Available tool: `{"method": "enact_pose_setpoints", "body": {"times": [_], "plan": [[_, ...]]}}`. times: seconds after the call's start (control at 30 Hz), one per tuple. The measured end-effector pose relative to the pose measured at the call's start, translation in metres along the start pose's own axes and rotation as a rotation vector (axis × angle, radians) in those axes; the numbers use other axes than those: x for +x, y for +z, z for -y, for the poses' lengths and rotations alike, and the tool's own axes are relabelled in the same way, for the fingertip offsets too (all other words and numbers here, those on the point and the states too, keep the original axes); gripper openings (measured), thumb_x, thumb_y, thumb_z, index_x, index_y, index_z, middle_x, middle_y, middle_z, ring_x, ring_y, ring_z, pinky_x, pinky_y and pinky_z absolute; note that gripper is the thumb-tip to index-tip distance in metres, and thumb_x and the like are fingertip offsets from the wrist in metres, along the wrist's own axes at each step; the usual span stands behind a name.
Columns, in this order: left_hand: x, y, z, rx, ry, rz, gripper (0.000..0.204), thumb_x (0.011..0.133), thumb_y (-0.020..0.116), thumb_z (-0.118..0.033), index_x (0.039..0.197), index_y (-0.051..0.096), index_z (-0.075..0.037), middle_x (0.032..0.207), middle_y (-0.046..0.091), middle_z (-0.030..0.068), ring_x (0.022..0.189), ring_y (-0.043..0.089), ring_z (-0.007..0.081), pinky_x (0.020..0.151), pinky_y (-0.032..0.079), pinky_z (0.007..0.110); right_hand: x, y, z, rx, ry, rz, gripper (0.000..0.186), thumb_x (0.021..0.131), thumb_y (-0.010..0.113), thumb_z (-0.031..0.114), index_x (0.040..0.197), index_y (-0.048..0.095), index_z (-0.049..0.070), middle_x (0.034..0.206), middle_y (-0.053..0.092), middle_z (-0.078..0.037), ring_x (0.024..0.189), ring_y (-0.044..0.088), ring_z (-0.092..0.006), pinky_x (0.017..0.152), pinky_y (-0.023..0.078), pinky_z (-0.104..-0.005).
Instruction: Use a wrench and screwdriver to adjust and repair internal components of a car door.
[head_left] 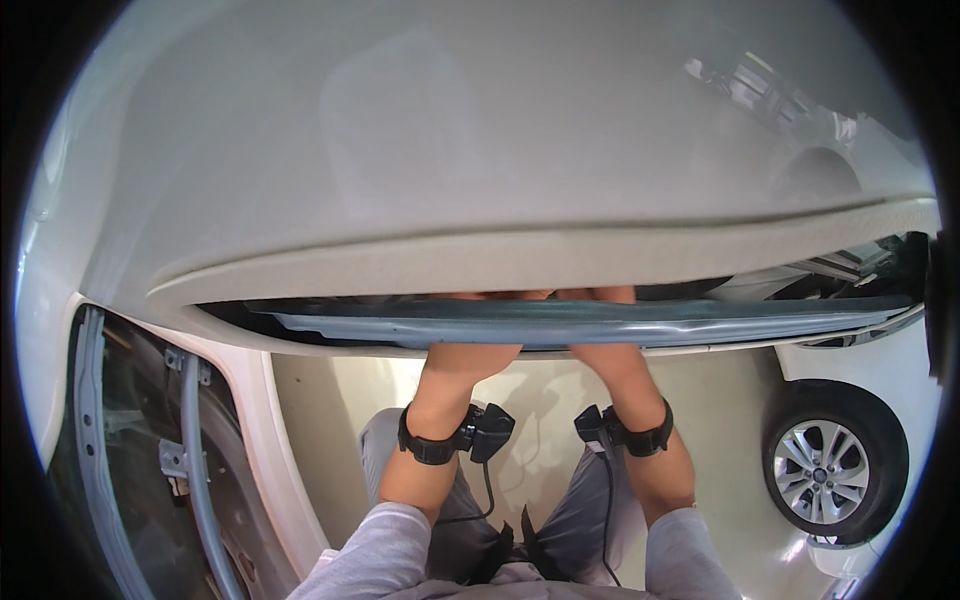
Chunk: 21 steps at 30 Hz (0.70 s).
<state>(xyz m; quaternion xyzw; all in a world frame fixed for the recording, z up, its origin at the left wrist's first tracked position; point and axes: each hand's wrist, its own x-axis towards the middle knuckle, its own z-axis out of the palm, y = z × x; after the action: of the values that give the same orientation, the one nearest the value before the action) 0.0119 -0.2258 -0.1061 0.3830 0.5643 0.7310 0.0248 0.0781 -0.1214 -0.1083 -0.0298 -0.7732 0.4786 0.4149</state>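
Note:
Both my forearms reach forward under a blue-grey bar that runs across a long, narrow opening in a pale car body. Behind the bar, small parts of my left hand and my right hand show in the gap. They sit close together, just below the edge of the pale roof panel. My fingers are mostly covered by the bar and this edge, so whether they hold anything is hidden. Each forearm wears a black strap with a small black device and a cable.
The broad, glossy roof fills the upper half. At lower left, a door-shaped frame surrounds bare metal rails and brackets. A wheel with a silver rim stands at right. Pale floor shows between my arms.

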Motion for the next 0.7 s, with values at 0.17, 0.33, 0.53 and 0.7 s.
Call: {"method": "enact_pose_setpoints", "body": {"times": [0.17,0.33,0.53,0.7], "plan": [[0.003,-0.001,0.008,-0.054,0.108,-0.005,0.029,0.073,0.069,0.004,0.101,0.060,0.000,0.098,0.063,0.0056,0.088,0.057,0.0127,0.082,0.044,0.026,0.010,-0.028,0.002,-0.188,0.062,0.051,0.013,0.087,0.054,0.011,0.088,0.058,-0.001,0.072,0.057,-0.016,0.061,0.050,-0.0287,0.057,0.041,-0.0332],[0.004,-0.002,0.007,0.184,0.201,-0.051,0.021,0.072,0.070,0.004,0.092,0.064,0.002,0.089,0.065,0.0082,0.080,0.062,0.0148,0.074,0.050,0.027,0.006,-0.033,-0.001,-0.117,-0.030,0.131,0.017,0.086,0.056,0.014,0.084,0.060,-0.002,0.065,0.054,-0.014,0.057,0.047,-0.0260,0.055,0.039,-0.0309],[0.005,-0.003,0.012,0.065,0.208,-0.038,0.019,0.072,0.067,0.006,0.091,0.064,0.003,0.090,0.065,0.0097,0.081,0.062,0.0168,0.075,0.052,0.029,0.007,-0.034,0.000,-0.138,-0.163,0.094,0.020,0.087,0.055,0.018,0.084,0.059,-0.002,0.060,0.051,-0.012,0.051,0.044,-0.0219,0.053,0.038,-0.0292],[0.006,-0.002,0.006,-0.162,0.117,-0.050,0.006,0.076,0.067,-0.001,0.081,0.064,0.000,0.074,0.064,0.0041,0.067,0.057,0.0104,0.060,0.046,0.025,0.007,-0.033,-0.006,-0.064,-0.050,0.123,0.020,0.087,0.057,0.017,0.086,0.060,-0.002,0.062,0.054,-0.011,0.053,0.046,-0.0195,0.054,0.038,-0.0276]]}}
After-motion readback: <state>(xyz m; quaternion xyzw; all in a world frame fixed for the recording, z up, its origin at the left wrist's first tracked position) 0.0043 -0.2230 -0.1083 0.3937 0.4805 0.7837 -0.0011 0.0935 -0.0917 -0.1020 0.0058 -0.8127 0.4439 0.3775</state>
